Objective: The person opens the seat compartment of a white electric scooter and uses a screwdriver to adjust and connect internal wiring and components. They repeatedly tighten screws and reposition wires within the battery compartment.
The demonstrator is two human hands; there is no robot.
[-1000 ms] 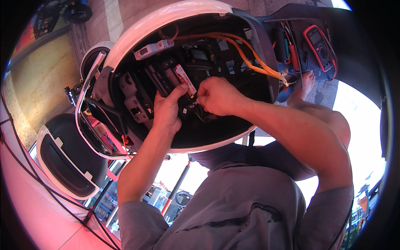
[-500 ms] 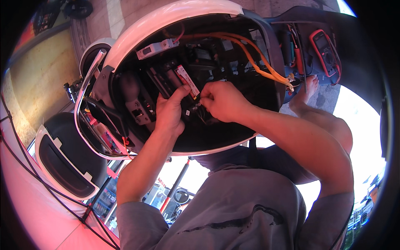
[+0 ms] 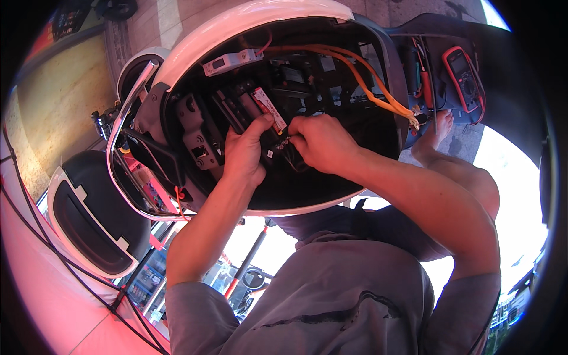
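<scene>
Inside the open body of a white scooter (image 3: 260, 13), a black finned box (image 3: 255, 105) with a red-and-white label lies at a tilt. My left hand (image 3: 244, 152) grips its near end, the thumb across the label's lower part and the fingers hidden below. Next to it, my right hand (image 3: 324, 142) is closed in a pinch by the small metal terminals (image 3: 282, 144) at the box's end. What sits between those fingertips is too small to make out. Thin dark wires (image 3: 294, 161) hang under the right hand.
A white breaker-like module (image 3: 232, 61) is at the bay's far side. Thick orange cables (image 3: 370, 89) run to the right rim, their ends bare. Right of the bay lie a red-cased multimeter (image 3: 462, 77) and a red-handled tool (image 3: 426, 87). A chrome rail (image 3: 121, 127) curves along the left.
The scooter and its bay have shifted slightly right in view. Both hands keep nearly the same hold at the black box, with the right fingertips still at its terminals.
</scene>
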